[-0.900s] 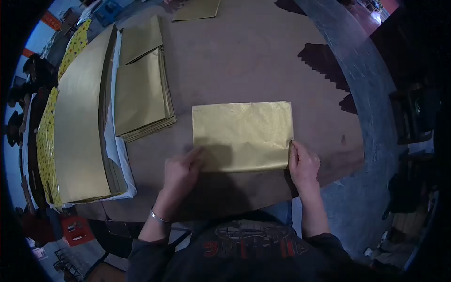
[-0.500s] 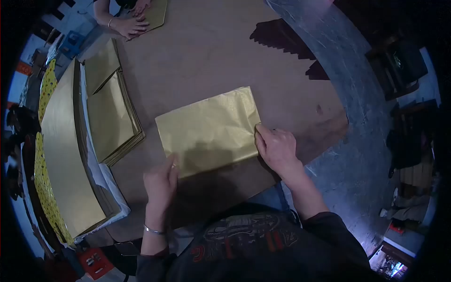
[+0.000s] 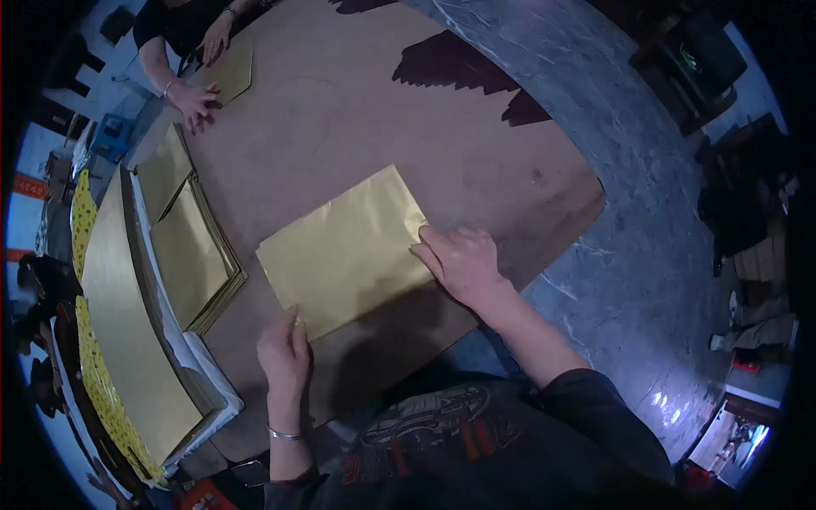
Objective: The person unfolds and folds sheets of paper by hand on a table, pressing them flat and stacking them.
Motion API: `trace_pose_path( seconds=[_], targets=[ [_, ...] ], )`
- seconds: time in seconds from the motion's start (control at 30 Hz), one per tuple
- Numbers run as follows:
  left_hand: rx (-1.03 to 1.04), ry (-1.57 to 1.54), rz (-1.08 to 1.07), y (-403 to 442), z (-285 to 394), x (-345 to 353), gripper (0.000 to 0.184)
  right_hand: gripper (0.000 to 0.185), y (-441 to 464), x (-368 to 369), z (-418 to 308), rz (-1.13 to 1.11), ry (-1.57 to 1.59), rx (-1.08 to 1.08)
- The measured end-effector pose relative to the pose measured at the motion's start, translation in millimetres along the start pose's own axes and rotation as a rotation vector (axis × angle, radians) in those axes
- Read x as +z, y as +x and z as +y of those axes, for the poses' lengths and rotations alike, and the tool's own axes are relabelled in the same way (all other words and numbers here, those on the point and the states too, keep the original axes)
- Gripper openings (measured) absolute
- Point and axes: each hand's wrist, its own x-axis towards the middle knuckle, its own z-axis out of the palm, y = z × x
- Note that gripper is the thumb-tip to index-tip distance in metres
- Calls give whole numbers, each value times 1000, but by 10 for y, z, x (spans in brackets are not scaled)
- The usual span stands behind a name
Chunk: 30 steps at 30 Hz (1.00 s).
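A folded gold paper sheet [image 3: 344,255] is held in front of me, just over the brown tabletop, its shadow falling toward my body. At its near left corner, my left hand [image 3: 284,350] pinches the edge between thumb and fingers. On the right edge, my right hand [image 3: 463,265] is closed, the thumb on top and the fingertips partly hidden beneath the paper. To the left lies a pile of folded gold sheets [image 3: 194,259], nearest to my left hand.
A tall stack of large gold paper [image 3: 127,314] in white wrapping stands at the left edge. Dark jagged-edged pieces [image 3: 455,64] lie at the far right of the brown board [image 3: 476,178]. Across the table, another person's hands [image 3: 195,102] are by a gold sheet [image 3: 234,72].
My view has turned, shifting the scene. The gold sheet looks smoother near my right hand, and both hands still grip it. The other person's hands have moved farther apart.
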Motion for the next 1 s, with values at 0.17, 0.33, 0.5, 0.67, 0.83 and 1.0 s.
trace_pose_path(
  seconds=[0.17, 0.33, 0.5, 0.67, 0.83, 1.0],
  targets=[
    [50, -31, 12, -24, -94, 57, 29, 20, 9, -51, 8, 17, 54, 6],
    [-13, -70, -19, -17, -41, 27, 29, 21, -11, -43, 41, -37, 58, -6],
    [-47, -28, -32, -33, 6, 17, 30, 22, -31, -68, 38, -60, 82, 12],
    [-27, 2, -38, -30, -80, 52, 31, 22, -45, -14, 59, -40, 77, 8],
    [-111, 91, -110, 48, 134, -64, 31, 21, 9, -60, 12, -48, 26, 0],
    [242, 170, 139, 437, 584, 201, 31, 17, 45, -67, -14, -73, 19, -33]
  ],
)
